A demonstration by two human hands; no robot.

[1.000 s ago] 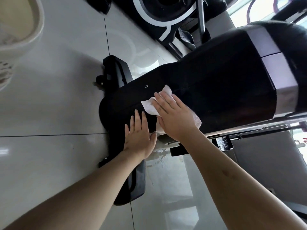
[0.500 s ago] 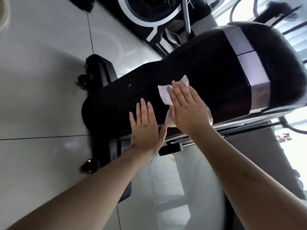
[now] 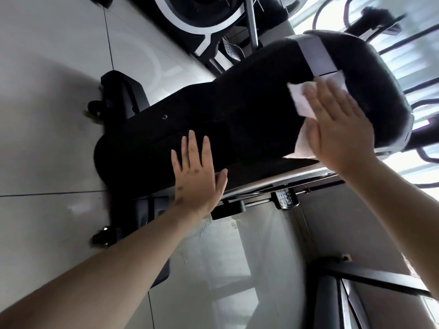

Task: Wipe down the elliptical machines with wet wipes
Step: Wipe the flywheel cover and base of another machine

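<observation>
Wet wipe [image 3: 302, 100] lay flat against the elliptical's black shroud [image 3: 249, 115], close by its silver band [image 3: 317, 55]. It was pinned there under the right hand [image 3: 337, 131], whose fingers were straight and spread, likely to press as much cloth as possible onto the plastic. The left hand [image 3: 197, 179], flat and holding nothing, rested lower on the same cover, seemingly as a brace above the tiled floor [image 3: 47, 143].

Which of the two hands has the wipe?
The right hand: its flat fingers press the white wipe on the black cover beside the grey band. The left hand rests bare on the cover.
</observation>
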